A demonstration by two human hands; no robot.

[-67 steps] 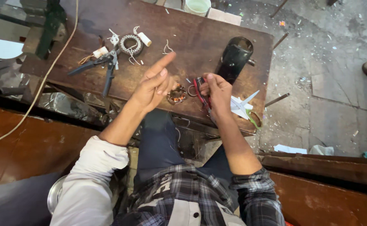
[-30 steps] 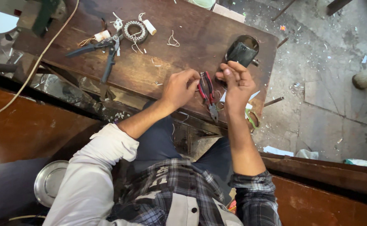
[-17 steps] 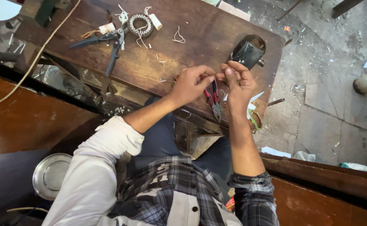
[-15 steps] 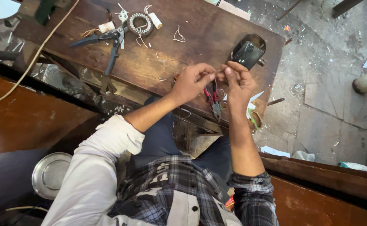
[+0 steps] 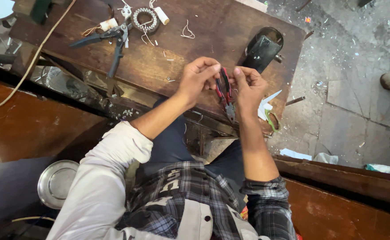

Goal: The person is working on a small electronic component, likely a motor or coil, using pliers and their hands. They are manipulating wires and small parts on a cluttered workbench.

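Both hands meet over the near edge of the wooden counter (image 5: 159, 66), close together. Left hand (image 5: 198, 79) is curled, fingertips pinched at the red-handled pliers (image 5: 224, 91); whether its grip closes on the handles or on something tiny between the hands, cannot tell. Right hand (image 5: 248, 89) has its grip closed around the pliers, handles up between the two hands, metal nose pointing down toward the person below the palm. Pliers are held in the air just above the counter edge, not resting on it. Just beyond the right hand a black boxy part (image 5: 262, 46) stands on the counter near its right end. Far left on the counter lie dark long-handled cutters (image 5: 110, 42), spread open, with a round wound coil (image 5: 144, 18) just beside them, a small white cylinder (image 5: 161, 15) near the coil and a loose bent wire (image 5: 187, 31) a bit to the right. Short white wire scraps dot the counter between the cutters and the hands. A tan cable (image 5: 26, 75) runs diagonally off the counter's left side. White scrap (image 5: 265, 106) and a green loop (image 5: 272, 121) sit at the counter edge right of the right hand. A round metal plate (image 5: 57, 183) lies low at left beside the person's white sleeve. Littered concrete floor (image 5: 350, 66) at right.
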